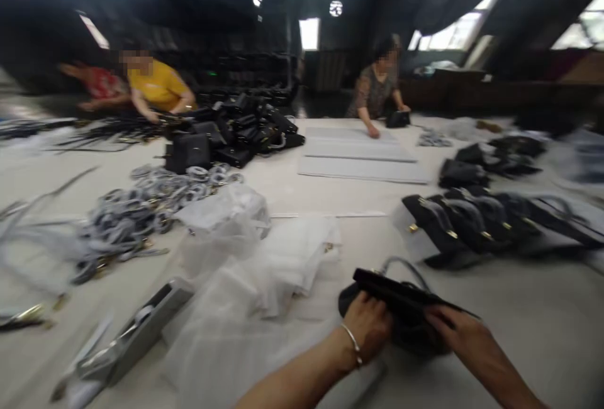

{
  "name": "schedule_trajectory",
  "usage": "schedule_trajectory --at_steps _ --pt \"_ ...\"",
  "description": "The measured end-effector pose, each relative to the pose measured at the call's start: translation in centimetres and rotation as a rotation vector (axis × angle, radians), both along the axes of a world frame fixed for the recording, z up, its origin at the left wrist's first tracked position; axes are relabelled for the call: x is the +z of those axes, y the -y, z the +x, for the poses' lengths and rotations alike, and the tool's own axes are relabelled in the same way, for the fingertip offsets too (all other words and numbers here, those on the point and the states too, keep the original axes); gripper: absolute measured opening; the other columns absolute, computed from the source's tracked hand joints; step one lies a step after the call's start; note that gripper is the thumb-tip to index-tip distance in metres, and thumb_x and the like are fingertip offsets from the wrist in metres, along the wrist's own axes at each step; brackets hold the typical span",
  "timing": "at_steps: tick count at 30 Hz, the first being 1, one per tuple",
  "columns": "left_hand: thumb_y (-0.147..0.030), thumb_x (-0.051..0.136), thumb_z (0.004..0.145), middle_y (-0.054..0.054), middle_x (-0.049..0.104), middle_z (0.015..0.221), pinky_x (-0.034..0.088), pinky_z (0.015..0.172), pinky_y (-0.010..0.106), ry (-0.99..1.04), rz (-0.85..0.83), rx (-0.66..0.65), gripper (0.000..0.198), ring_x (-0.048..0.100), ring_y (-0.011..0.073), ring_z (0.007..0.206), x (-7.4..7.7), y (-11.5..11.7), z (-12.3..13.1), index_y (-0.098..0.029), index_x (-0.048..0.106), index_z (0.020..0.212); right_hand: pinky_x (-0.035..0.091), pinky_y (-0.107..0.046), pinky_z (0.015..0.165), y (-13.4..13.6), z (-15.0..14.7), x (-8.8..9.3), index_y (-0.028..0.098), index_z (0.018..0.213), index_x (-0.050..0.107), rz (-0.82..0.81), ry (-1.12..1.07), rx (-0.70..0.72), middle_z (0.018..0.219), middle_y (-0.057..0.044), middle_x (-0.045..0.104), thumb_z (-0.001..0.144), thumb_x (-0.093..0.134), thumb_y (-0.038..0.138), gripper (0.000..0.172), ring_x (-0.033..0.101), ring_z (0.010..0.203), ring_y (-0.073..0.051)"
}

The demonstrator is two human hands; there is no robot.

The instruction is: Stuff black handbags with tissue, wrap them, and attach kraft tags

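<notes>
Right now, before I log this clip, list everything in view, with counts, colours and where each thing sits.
black handbag with grey looped handle: 1, black, held at the near table edge
black handbags with gold fittings: about five, black, row at right
heap of black bags: many, black, far left of centre
coiled grey straps with gold clasps: many, grey, left
translucent plastic bags: several, white, centre foreground
flat pale sheets: three, pale grey, far centre
co-workers: three, far side
white work table: 1, white, under everything
left hand: 1, silver bangle, on handbag
right hand: 1, on handbag
</notes>
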State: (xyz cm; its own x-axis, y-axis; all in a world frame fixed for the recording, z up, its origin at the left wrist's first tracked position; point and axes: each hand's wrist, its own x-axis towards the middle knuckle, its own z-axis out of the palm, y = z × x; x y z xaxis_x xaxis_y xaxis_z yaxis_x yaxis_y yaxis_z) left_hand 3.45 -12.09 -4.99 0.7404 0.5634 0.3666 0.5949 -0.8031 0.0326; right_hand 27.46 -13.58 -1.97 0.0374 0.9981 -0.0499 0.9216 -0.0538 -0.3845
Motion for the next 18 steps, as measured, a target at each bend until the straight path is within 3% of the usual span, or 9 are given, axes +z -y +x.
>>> schedule_trajectory --at_steps 3,6,12,15,18 --pt "-0.021 0.048 0.093 0.007 0.062 0.091 0.046 0.088 0.042 -0.033 -0.265 -0.051 0.016 0.059 0.0220 0.090 1.3 -0.1 1.1 -0.016 0.063 0.091 0.054 -0.037 0.088 2.9 2.5 1.1 0.026 0.093 0.076 -0.063 -0.148 -0.141 0.096 -0.004 0.076 0.081 0.051 0.045 0.033 0.069 0.094 -0.027" --pt "-0.033 0.056 0.091 0.008 0.064 0.102 0.046 0.088 0.043 -0.054 -0.381 -0.133 0.021 0.058 0.0257 0.098 2.5 -0.2 2.0 -0.016 0.063 0.101 0.055 -0.034 0.083 3.6 2.3 1.2 0.023 0.100 0.075 -0.080 -0.246 -0.211 0.095 -0.004 0.076 0.081 0.052 0.042 0.035 0.071 0.089 -0.025" --pt "-0.054 0.064 0.084 0.014 0.059 0.129 0.042 0.102 0.046 -0.037 -0.536 -0.125 0.064 0.052 0.0324 0.120 2.9 -0.8 3.8 -0.016 0.051 0.134 0.051 -0.038 0.092 4.0 -0.1 0.2 0.027 0.110 0.072 -0.046 -0.015 -0.133 0.111 -0.006 0.072 0.082 0.051 0.021 0.036 0.066 0.105 -0.027" --pt "-0.043 0.060 0.088 0.013 0.064 0.121 0.045 0.100 0.043 -0.053 -0.570 -0.089 0.046 0.058 0.0304 0.113 4.2 -1.2 4.7 -0.017 0.058 0.127 0.052 -0.040 0.090 4.1 -1.1 0.8 0.029 0.118 0.068 -0.021 0.110 -0.104 0.117 -0.007 0.069 0.082 0.047 0.013 0.044 0.064 0.108 -0.029" --pt "-0.034 0.056 0.090 0.013 0.068 0.110 0.052 0.090 0.041 -0.093 -0.603 0.017 0.033 0.063 0.0299 0.105 5.4 -0.9 5.8 -0.017 0.063 0.117 0.051 -0.038 0.090 4.0 -1.6 1.3 0.029 0.110 0.072 0.006 0.110 -0.111 0.115 -0.006 0.070 0.082 0.053 0.015 0.037 0.064 0.108 -0.028"
